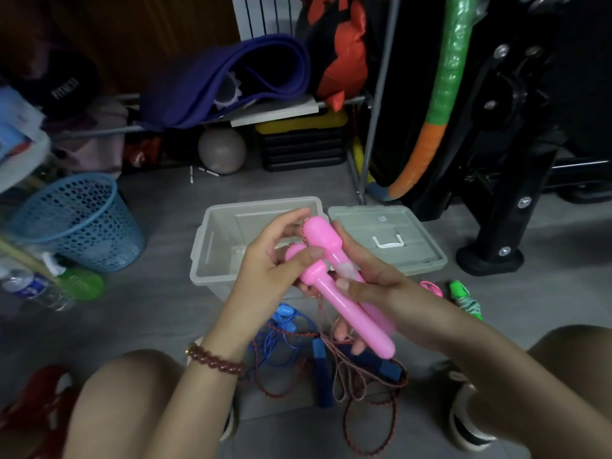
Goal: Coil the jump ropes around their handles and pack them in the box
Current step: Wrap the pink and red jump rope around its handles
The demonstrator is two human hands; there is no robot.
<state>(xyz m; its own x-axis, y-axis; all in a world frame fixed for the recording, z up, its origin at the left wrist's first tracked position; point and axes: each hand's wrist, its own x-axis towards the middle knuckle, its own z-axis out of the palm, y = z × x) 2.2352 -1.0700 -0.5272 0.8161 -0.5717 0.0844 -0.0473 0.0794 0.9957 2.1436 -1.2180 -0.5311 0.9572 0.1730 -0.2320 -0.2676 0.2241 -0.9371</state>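
Pink handles (334, 286) between left hand (265, 276); right hand (381, 289)

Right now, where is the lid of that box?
In the head view the lid lies flat on the floor just right of the open box, beyond the right hand.

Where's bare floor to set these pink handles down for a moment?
Bare floor between the blue basket and the box; the box looks empty too. Crowded between the knees: blue rope, red cords.
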